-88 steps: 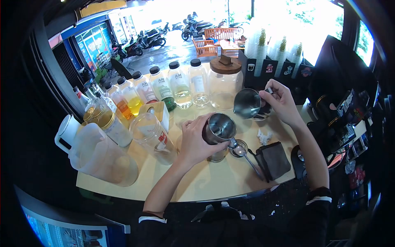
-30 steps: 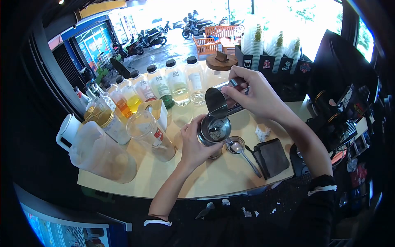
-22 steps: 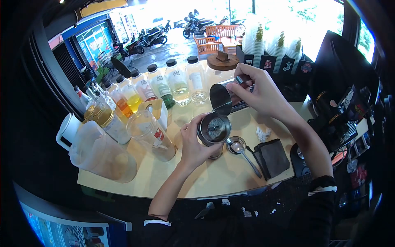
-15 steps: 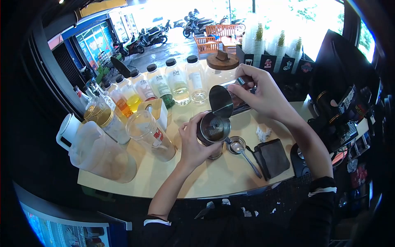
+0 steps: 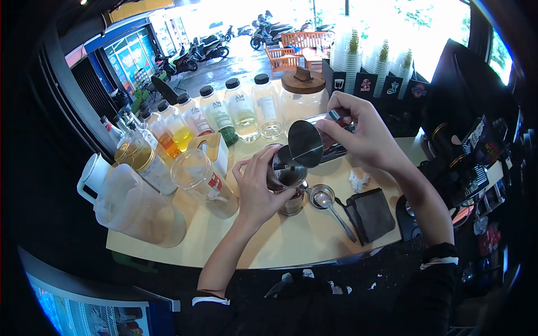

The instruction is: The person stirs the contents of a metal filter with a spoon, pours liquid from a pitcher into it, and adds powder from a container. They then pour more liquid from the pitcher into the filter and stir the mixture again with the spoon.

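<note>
My left hand (image 5: 258,182) is wrapped round a metal cup (image 5: 284,175), which leans with its mouth toward my right hand. Dark contents show inside it, partly covered by the pitcher. My right hand (image 5: 361,131) grips the handle of a small metal pitcher (image 5: 305,144), tipped so its rim is over the cup's mouth. Below the cup stands another shiny vessel (image 5: 292,207), mostly hidden. Close by on the counter are a round metal dish (image 5: 321,191) and a spoon (image 5: 338,217) resting in it.
A folded dark cloth (image 5: 372,215) and crumpled tissue (image 5: 358,180) lie at right. To the left stand a clear tall container (image 5: 207,185) and a large plastic jug (image 5: 140,207). Several capped bottles (image 5: 241,115), a wooden-lidded jar (image 5: 302,101) and stacked cups (image 5: 346,61) line the back.
The metal cup has tilted further and shifted slightly left with my left hand. The pitcher has moved a little right and down, covering more of the cup's mouth.
</note>
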Motion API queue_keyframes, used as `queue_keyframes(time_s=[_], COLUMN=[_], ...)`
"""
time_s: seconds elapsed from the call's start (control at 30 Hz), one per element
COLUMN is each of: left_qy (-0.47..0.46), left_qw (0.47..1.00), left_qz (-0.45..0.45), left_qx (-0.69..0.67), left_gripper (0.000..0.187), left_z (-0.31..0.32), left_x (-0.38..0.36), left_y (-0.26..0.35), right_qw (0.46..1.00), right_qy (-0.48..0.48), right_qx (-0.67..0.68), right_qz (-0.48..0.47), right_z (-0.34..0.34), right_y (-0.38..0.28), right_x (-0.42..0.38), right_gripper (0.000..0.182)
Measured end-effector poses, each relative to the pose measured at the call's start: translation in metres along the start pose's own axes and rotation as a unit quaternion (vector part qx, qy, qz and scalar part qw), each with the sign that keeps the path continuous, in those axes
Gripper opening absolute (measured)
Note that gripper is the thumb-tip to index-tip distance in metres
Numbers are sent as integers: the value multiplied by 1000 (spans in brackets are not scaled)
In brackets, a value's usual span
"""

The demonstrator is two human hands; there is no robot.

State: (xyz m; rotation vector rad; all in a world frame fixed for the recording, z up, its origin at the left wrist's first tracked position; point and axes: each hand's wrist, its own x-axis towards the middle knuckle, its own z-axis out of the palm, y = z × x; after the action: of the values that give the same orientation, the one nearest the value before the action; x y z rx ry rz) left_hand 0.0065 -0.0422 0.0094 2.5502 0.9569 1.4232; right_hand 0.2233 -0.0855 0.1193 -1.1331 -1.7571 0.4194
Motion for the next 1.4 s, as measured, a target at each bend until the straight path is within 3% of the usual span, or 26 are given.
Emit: queue_keyframes(time_s=[0.4, 0.63, 0.8, 1.07, 1.4], left_qy=[-53, -68, -69, -122, -150], left_qw=[997, 991, 976, 949, 923], left_qz=[-60, -98, -123, -169, -196], left_qx=[-19, -58, -166, -235, -297], left_gripper=[81, 75, 71, 75, 80], left_z=[-10, -13, -11, -10, -5], left_x=[5, 10, 10, 7, 1], left_y=[1, -2, -5, -9, -20], right_qw=[993, 981, 973, 934, 904], right_qy=[62, 115, 149, 219, 285], right_qx=[85, 122, 134, 237, 265], right_qz=[58, 98, 115, 155, 176], right_z=[-6, -5, 2, 29, 53], right_y=[29, 73, 139, 186, 218], right_x=[-12, -33, -53, -75, -85], right_gripper=[25, 21, 20, 16, 15])
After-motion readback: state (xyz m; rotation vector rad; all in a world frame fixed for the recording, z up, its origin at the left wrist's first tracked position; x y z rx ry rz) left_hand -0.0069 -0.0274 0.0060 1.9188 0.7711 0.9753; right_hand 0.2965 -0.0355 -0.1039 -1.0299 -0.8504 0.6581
